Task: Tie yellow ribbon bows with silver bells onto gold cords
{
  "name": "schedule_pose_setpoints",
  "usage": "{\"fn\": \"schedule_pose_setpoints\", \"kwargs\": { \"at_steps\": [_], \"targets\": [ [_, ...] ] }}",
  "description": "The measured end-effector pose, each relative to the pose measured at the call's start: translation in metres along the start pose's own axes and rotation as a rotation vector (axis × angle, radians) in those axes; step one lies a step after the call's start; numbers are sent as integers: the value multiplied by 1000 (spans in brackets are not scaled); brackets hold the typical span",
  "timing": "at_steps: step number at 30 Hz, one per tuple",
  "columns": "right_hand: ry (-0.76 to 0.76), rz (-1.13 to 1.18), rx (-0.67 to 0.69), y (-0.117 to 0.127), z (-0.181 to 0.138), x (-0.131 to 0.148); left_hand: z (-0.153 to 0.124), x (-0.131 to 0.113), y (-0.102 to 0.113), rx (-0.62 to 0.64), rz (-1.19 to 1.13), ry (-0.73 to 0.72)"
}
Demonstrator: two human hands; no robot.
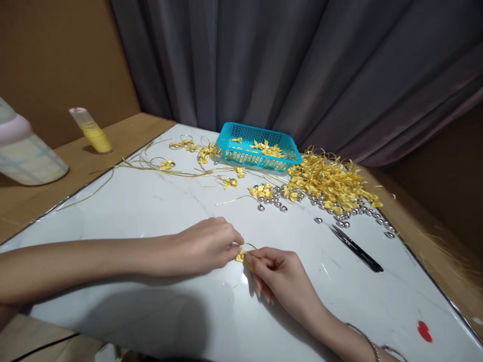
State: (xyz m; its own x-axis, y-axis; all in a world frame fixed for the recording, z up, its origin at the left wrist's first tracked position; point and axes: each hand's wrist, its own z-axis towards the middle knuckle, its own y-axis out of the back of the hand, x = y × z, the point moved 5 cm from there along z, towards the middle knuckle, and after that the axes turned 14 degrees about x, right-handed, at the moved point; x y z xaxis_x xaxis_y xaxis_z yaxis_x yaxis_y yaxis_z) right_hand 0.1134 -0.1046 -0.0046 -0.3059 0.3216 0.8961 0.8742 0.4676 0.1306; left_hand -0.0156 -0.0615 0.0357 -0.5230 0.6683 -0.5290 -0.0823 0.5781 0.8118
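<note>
A small yellow ribbon bow (240,257) is between my two hands, just above the white tabletop. My right hand (281,271) is closed in a pinch on the bow's right side. From the left, my left hand (209,244) meets it with thumb and forefinger pinched together at a thin gold cord (249,245). The cord curves over the bow towards my right fingers. Part of the bow is hidden behind the fingertips.
Beyond my hands, a blue basket (260,162) holds yellow bows. To its right lie a heap of yellow bows (328,181) and several silver bell-like pieces (283,208). Black thread snips (358,250) lie right. A yellow thread spool (94,133) and a bottle (32,151) stand left.
</note>
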Motion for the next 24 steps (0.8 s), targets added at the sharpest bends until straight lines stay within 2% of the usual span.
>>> {"fn": "schedule_pose_setpoints", "kwargs": {
  "at_steps": [4,12,20,24],
  "targets": [
    [-10,31,23,0,0,2,4,-2,-5,33,18,-87],
    [-5,27,30,2,0,0,6,-4,-7,34,75,-105],
    [8,61,56,4,1,1,2,-7,-10,109,147,-37],
    [10,74,124,4,2,-1,1,-6,-12,93,122,-43]
  ]
}}
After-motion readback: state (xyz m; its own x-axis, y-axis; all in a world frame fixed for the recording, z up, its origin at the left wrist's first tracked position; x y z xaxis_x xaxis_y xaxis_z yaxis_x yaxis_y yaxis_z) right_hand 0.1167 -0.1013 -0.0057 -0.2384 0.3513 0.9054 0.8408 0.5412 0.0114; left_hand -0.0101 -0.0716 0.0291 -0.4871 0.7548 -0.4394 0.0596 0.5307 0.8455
